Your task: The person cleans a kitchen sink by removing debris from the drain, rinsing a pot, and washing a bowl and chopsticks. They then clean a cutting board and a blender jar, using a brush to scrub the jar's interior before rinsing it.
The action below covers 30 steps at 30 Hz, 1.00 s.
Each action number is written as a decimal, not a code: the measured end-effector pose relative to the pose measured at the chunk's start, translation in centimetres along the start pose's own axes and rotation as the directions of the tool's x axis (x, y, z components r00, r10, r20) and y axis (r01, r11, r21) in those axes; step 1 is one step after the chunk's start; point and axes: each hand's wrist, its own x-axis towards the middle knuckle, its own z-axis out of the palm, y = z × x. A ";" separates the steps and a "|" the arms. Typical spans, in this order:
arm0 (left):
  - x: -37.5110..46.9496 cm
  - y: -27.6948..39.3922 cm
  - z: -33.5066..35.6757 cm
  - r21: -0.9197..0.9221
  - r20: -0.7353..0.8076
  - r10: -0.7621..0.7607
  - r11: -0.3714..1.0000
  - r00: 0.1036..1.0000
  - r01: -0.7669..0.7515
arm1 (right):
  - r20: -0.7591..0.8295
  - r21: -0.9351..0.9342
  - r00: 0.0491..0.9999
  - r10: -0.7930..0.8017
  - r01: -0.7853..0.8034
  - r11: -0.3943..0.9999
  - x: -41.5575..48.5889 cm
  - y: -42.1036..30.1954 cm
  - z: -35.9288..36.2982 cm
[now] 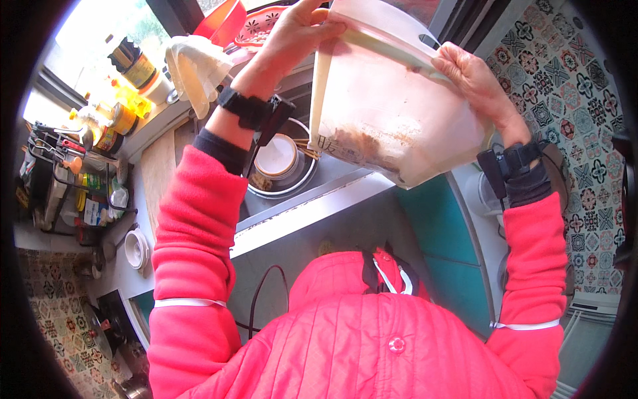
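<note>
A large pale plastic bag (394, 114) with brown residue near its bottom and printed writing is held up at the top of the view, its lower part hanging over the counter edge. My left hand (306, 30) pinches its upper left edge between thumb and fingers. At the upper right corner, beside a handle hole, my right hand (461, 67) grips the same bag. Below and left of the bag, a wide metal basin (294, 192) stands in the sink, with stacked bowls (276, 154), chopsticks (306, 147) and a brown scrubber (260, 182) in it.
A cloth (197, 70) hangs near a red basket (259, 27) by the window. Bottles (132, 62) line the sill. Left are a wooden board (159, 162), a loaded wire rack (75, 184) and a white lidded container (136, 249). The sink's metal front edge (314, 207) crosses before me.
</note>
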 end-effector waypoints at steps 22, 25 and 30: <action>1.0 -2.6 2.8 -0.078 0.046 0.015 0.997 0.999 -0.012 | -0.009 -0.328 1.000 -0.016 0.012 0.945 -2.6 -0.5 -3.3; 0.3 -5.4 3.6 -0.090 0.026 -0.050 0.995 0.998 0.052 | -0.011 -0.469 0.990 -0.143 0.122 0.875 -3.0 1.3 -2.2; 0.7 -7.9 3.9 -0.059 -0.002 0.147 0.987 0.989 -0.146 | -0.053 -0.562 0.961 -0.271 0.196 0.804 -3.3 3.2 -0.9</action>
